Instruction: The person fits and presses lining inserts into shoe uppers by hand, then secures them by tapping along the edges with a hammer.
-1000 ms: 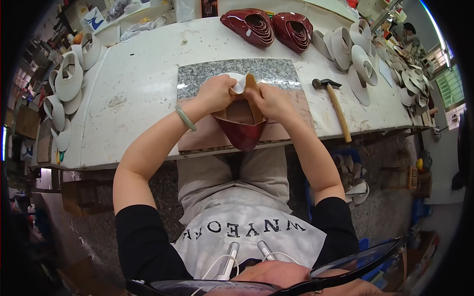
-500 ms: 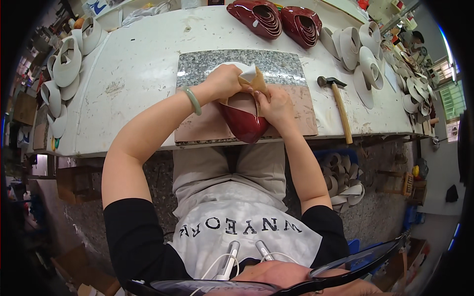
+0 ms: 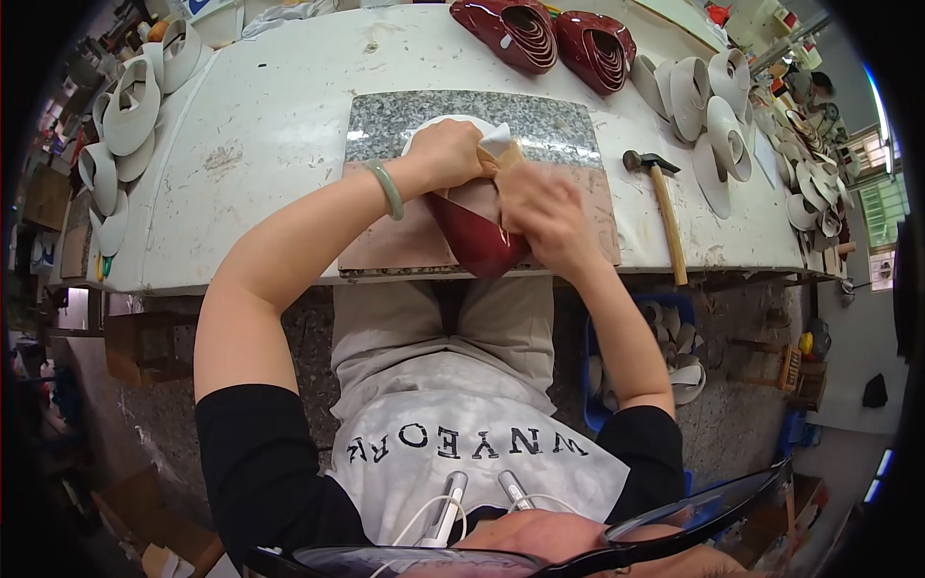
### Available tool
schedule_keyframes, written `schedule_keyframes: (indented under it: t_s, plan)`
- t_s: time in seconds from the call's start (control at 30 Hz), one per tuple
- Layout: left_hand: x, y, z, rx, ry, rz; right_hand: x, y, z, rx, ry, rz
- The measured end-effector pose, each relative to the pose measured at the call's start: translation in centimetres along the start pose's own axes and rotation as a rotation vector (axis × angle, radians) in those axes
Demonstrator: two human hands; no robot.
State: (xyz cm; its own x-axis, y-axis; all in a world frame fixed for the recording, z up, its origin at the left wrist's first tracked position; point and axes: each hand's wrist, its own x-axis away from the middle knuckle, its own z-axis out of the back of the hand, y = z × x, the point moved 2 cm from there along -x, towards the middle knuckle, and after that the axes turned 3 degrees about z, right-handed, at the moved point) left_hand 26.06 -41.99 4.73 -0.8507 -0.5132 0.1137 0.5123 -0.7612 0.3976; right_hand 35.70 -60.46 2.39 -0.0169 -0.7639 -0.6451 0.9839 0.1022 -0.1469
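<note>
A glossy dark red shoe upper (image 3: 479,249) with a tan lining lies over the slab in front of me, its pointed toe toward my body. My left hand (image 3: 446,154) is closed on the upper's far edge, near a folded white-and-tan flap (image 3: 497,141). Smeared by motion, my right hand (image 3: 544,210) is curled against the upper's right side. What its fingers hold, if anything, I cannot make out. The stone slab (image 3: 385,118) beneath has a brown sheet (image 3: 381,246) over its near part.
A hammer (image 3: 665,212) lies right of the slab. Nested red uppers (image 3: 515,34) stand at the far side. Pale curved shoe pieces line the table's left (image 3: 133,106) and right (image 3: 686,96) sides. Below the table on the right is a blue bin (image 3: 595,405) of similar pieces.
My right hand has shifted slightly right and nearer to me along the upper's side and is now blurred. My left hand keeps its hold on the far edge.
</note>
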Motion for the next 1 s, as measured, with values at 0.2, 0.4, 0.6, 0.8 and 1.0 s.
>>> schedule_keyframes:
  t_s: [0.2,0.4,0.6,0.8,1.0]
  plan:
    - [0.1,0.1,0.1,-0.001,0.009,-0.014,2.1,1.4,1.5,-0.134,-0.657,0.081]
    - [0.5,-1.0,-0.2,0.064,0.017,-0.049,1.7,1.0,0.7,-0.014,-0.613,-0.11]
    - [1.1,-1.7,0.0,0.348,-0.183,0.044,-2.0,3.1,-2.3,-0.158,-0.324,-0.229]
    - [2.7,-3.5,-1.7,0.426,-0.078,-0.355,-3.4,0.7,-3.2,-0.39,-0.454,-0.352]
    - [3.2,-3.8,-0.2,0.278,-0.087,-0.079,-4.0,0.0,-3.7,-0.442,-0.397,-0.463]
